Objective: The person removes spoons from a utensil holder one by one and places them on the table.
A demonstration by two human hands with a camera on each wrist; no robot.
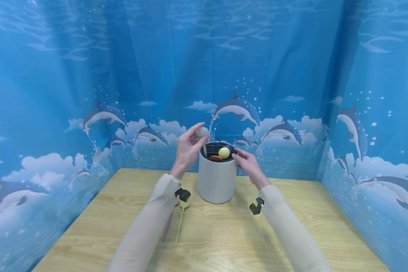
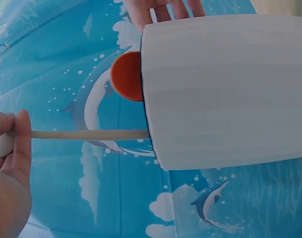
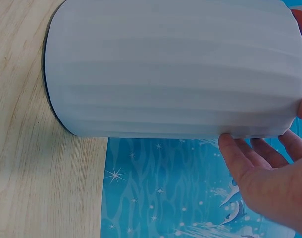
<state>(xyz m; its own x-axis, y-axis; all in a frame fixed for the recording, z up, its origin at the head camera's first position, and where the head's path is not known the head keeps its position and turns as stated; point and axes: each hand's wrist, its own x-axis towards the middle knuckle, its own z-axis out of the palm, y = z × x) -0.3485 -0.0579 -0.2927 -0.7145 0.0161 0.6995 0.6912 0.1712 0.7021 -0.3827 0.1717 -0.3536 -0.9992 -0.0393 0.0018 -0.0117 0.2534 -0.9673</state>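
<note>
My left hand (image 1: 187, 149) pinches the round white head of a long-stemmed spoon (image 1: 202, 132) between thumb and fingers. In the left wrist view, the spoon's thin pale stem (image 2: 89, 134) runs down into a white cylindrical utensil holder (image 1: 217, 181) with a dark slotted top. A yellow round-headed spoon (image 1: 224, 152) and an orange spoon (image 1: 216, 158) stand in this holder. My right hand (image 1: 249, 163) rests its fairly straight fingers on the holder's right side near the rim, as the right wrist view shows. The rest of each stem is hidden inside.
On the wooden table (image 1: 204, 241), left of the holder, lie a yellow-green spoon (image 1: 181, 221) and a pinkish one (image 1: 167, 227), partly hidden by my left sleeve. A blue dolphin-print curtain (image 1: 176, 83) hangs behind the table and at both sides.
</note>
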